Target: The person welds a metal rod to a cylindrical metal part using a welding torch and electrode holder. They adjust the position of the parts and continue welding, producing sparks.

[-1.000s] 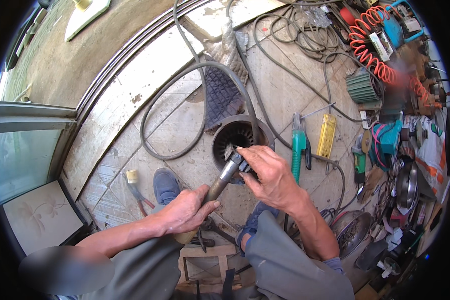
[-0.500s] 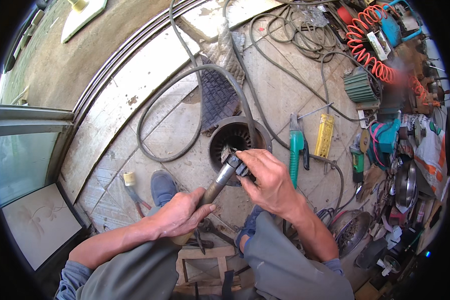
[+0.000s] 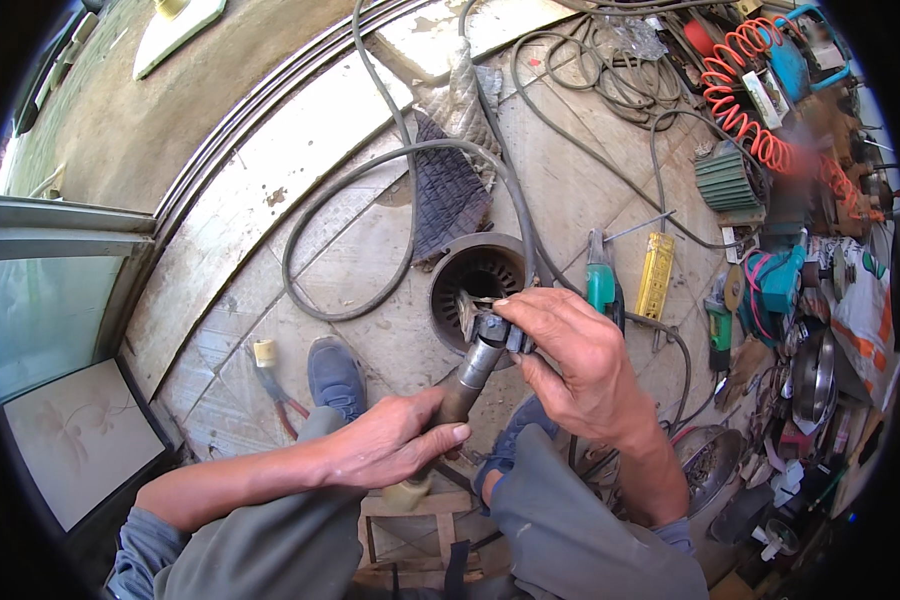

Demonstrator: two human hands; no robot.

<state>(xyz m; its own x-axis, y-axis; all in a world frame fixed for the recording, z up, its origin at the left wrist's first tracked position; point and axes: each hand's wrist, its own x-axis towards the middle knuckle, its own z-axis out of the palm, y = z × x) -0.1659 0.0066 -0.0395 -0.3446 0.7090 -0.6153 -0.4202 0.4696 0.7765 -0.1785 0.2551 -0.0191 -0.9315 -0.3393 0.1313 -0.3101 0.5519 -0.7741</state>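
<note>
Looks very much mid-job to me: both hands are busy and nothing they hold is set down. Biggest first, the tiled floor [image 3: 570, 180] is the workspace, with a thick cable [image 3: 440, 146] looped across it.

Containers next. The plastic bag [image 3: 850, 300] over on the right has something in it or against it, can't tell what. The round housing [image 3: 456, 250] standing between the feet and the loop has no cover on the side facing up, so that much is open; you can see slots around its inner wall, but the bottom is too dark to read. The shallow metal pan [image 3: 732, 478] by the right forearm seems to have small loose bits in it, too tiny to name.

Now the hands. Left hand [image 3: 400, 435] is curled well closed around the metal shaft [image 3: 478, 365], which is tilted, upper end leaning toward the housing. Right hand [image 3: 580, 360] is part closed, thumb and fingertips pinching at that upper end.

Smallest is the dark fitting [image 3: 492, 326] on the shaft's tip, in front of the housing's near rim from this angle. Touching the rim or above it? Can't tell. The fitting's on the shaft, but whether it's tight or loose doesn't show, so I wouldn't call that bit finished.
</note>
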